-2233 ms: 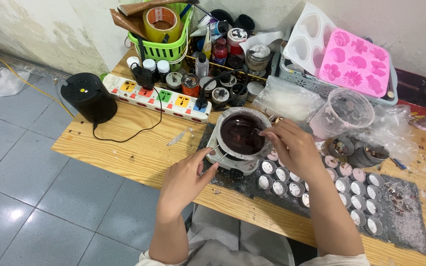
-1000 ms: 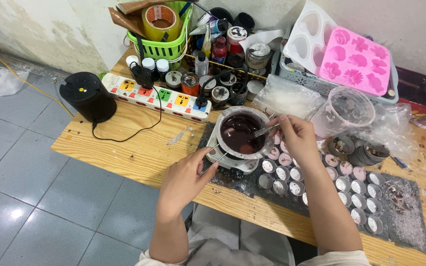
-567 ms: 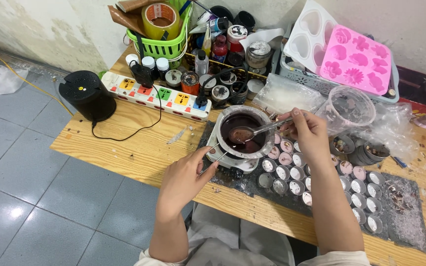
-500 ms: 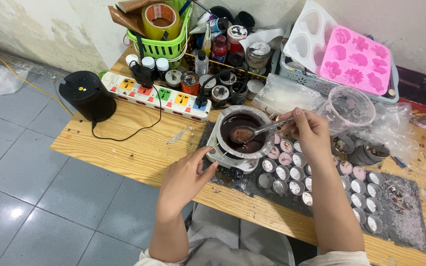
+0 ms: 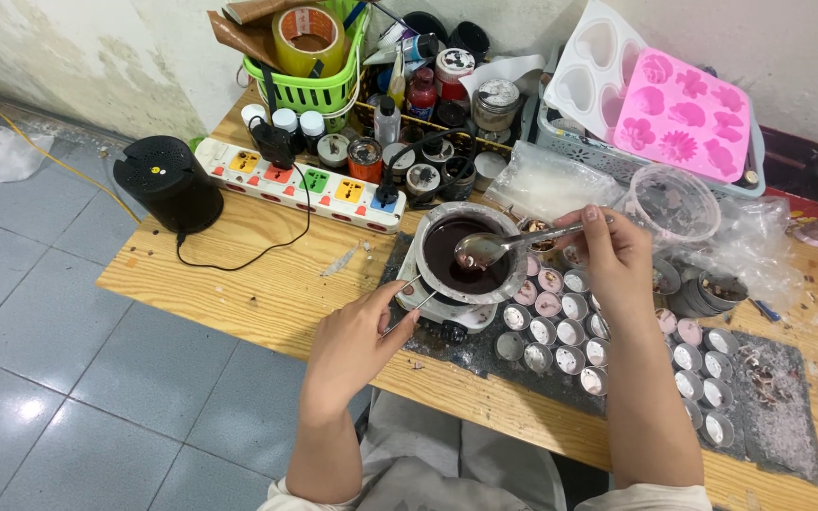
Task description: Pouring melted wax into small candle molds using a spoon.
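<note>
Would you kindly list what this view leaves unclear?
- Some small cups: hidden under the right forearm.
- Red box: cut off by the right edge.
- Jars behind the pot: contents too small to tell.
- Left hand: its grip on the wire handle is partly hidden.

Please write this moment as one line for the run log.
left hand: holds pot handle | right hand: holds spoon above dark liquid in pot

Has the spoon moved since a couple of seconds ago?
Yes. The spoon has risen out of the dark liquid and now sits above the pot, held by the right hand.
</note>
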